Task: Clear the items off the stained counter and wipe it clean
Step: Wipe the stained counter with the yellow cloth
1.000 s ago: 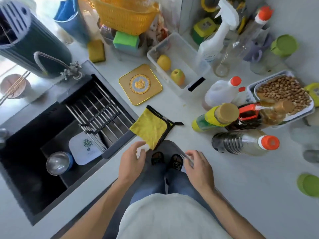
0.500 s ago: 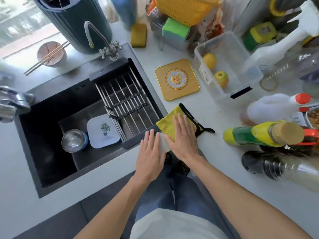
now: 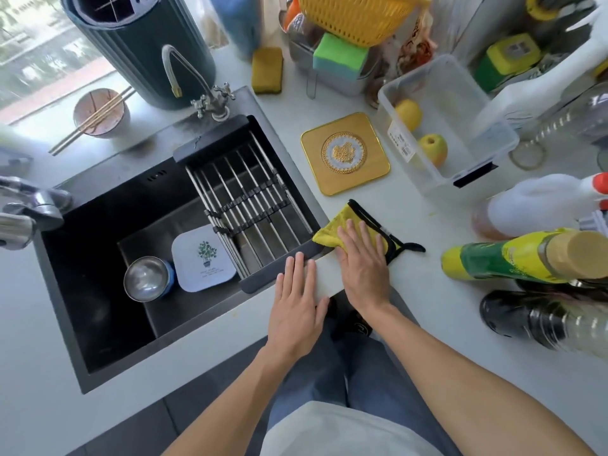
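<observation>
A yellow cloth with black trim (image 3: 342, 222) lies on the pale counter (image 3: 434, 311) right beside the sink's corner. My right hand (image 3: 362, 261) lies flat on the cloth, fingers spread and pressing down. My left hand (image 3: 296, 307) rests flat on the counter's front edge next to it, fingertips touching the dark end of the sink rack (image 3: 243, 205). A gold square coaster (image 3: 345, 153) sits just beyond the cloth.
The black sink (image 3: 98, 258) at left holds a steel bowl (image 3: 144, 278) and a white square plate (image 3: 200, 255). A clear bin (image 3: 460, 133) with two fruits stands behind. Several bottles (image 3: 513, 258) lie at right. Sponges, a yellow basket and a tap crowd the back.
My hands went from the counter's front edge to the cloth: the right hand now presses on it, the left lies flat beside it. In the last half second they barely shifted.
</observation>
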{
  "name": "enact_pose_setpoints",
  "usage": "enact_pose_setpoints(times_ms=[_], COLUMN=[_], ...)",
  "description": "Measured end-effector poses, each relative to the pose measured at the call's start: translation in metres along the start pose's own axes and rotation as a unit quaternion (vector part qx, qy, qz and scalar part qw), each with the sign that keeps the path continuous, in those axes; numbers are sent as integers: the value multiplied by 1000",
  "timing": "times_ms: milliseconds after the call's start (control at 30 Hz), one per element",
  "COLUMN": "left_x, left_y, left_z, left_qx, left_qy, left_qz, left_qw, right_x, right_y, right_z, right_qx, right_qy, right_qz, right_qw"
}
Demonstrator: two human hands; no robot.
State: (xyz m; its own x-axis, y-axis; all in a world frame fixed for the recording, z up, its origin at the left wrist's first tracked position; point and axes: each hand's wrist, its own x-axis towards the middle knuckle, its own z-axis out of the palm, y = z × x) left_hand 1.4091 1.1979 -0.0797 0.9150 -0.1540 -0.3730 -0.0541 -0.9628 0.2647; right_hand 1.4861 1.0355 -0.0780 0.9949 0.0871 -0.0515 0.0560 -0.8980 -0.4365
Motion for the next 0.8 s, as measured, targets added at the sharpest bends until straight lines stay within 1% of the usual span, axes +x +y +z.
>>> enact_pose_setpoints(times_ms=[100,167,267,333,433,533,667,800], left_x=[0,0,-6,-15,-28,-33,-30,-21], left_y=[-2,-2,0,3,9,13,19,30], left_z=[-12,-24,-43,-53,-65,-71,-74,-76], left_qx=[-40,-93,-167,-180,-167,-154,-121,-64], left_qy=[-15,-25,-38,-40,-54,-92,-184,-265], left_qz=[1,-4,-21,-23,-3,17,39,77], left_qw=[999,995,985,982,985,984,975,959], right_x=[3,2,-7,-20,-51,-90,-137,-181], right_y=[0,3,10,19,36,53,70,75], right_z=[-21,-43,-74,-92,-113,-128,-142,-147], right_qx=[139,206,276,298,329,358,390,380], right_qy=[-45,-27,-16,-19,-21,-15,-21,-4], right_qz=[69,116,174,201,251,298,355,406], right_qw=[987,971,945,933,910,885,850,831])
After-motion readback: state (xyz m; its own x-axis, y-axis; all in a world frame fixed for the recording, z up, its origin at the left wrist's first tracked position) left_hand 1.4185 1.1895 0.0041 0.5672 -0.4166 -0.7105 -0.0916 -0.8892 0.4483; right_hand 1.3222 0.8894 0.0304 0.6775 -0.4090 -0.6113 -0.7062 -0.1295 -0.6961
